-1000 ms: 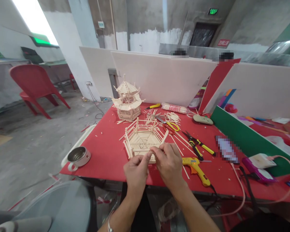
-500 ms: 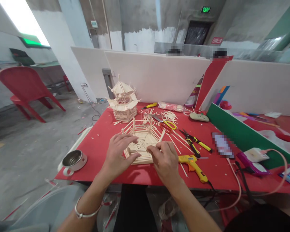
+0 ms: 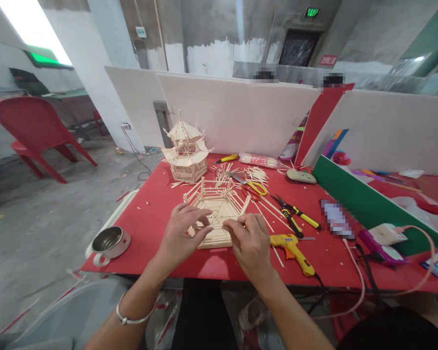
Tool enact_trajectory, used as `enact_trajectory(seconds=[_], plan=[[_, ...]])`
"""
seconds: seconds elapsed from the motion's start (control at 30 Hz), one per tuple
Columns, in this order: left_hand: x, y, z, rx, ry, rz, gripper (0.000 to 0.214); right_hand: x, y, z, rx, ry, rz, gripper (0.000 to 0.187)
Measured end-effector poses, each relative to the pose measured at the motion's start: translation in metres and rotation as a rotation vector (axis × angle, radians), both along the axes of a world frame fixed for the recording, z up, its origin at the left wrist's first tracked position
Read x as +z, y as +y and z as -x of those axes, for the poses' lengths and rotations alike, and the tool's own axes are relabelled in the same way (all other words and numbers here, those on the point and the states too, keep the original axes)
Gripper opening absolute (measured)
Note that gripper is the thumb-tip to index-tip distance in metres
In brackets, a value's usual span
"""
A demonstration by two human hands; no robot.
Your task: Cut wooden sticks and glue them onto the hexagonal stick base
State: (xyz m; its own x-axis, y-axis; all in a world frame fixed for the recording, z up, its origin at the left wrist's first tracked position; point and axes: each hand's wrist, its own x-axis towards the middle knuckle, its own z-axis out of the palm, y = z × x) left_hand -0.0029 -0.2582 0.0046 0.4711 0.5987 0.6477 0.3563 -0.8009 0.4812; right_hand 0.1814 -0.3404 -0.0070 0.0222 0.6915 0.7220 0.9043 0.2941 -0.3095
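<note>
A hexagonal base of pale wooden sticks [image 3: 215, 238], with short posts and railings along its far sides, lies on the red tabletop in front of me. My left hand [image 3: 184, 228] is over its left side, thumb and fingers apart with a gap between them. Over the right side, my right hand [image 3: 250, 238] has its thumb and forefinger pinched together. Whatever is in that pinch is too small or hidden to make out. A finished-looking stick pagoda [image 3: 186, 153] with tiered roofs stands behind the base to the left.
Right of the base lie a yellow glue gun [image 3: 294, 253], pliers [image 3: 295, 214] and scissors [image 3: 250, 187]. Loose sticks [image 3: 257, 175] are scattered behind it. A metal mug [image 3: 111, 243] stands at the left edge. A green board [image 3: 372, 209] and white panels [image 3: 226, 114] border the table.
My left hand has shifted slightly right, and its fingers have come a little closer to the thumb. The right hand stays pinched in nearly the same place.
</note>
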Motion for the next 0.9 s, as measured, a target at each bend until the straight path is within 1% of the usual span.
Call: enact_trajectory(seconds=[0.27,0.37,0.43,0.57,0.67,0.73,0.8,0.9], plan=[[0.0,0.001,0.0,-0.025,-0.046,0.024,0.029,0.001,0.0,0.001,0.013,0.009,-0.028,0.013],[0.002,0.002,-0.001,-0.043,-0.053,0.024,0.022,0.0,0.001,0.0,0.017,0.025,-0.033,0.015],[0.003,0.002,-0.001,-0.057,-0.061,0.019,0.017,0.001,0.001,-0.003,0.005,0.062,-0.038,0.022],[0.003,0.002,-0.001,-0.071,-0.071,0.01,0.014,0.003,-0.006,-0.013,-0.067,0.164,-0.061,0.05],[0.002,0.002,0.0,-0.067,-0.06,0.01,0.012,0.002,-0.016,-0.021,-0.121,0.18,-0.059,0.057],[0.001,0.001,0.001,-0.057,-0.049,0.016,0.01,-0.002,-0.022,-0.027,-0.149,0.181,-0.031,0.059],[0.001,0.001,0.001,-0.045,-0.036,0.023,0.008,-0.009,-0.028,-0.034,-0.17,0.177,0.011,0.056],[0.001,0.001,0.0,-0.037,-0.024,0.018,0.006,-0.027,-0.035,-0.052,-0.215,0.136,0.099,0.042]])
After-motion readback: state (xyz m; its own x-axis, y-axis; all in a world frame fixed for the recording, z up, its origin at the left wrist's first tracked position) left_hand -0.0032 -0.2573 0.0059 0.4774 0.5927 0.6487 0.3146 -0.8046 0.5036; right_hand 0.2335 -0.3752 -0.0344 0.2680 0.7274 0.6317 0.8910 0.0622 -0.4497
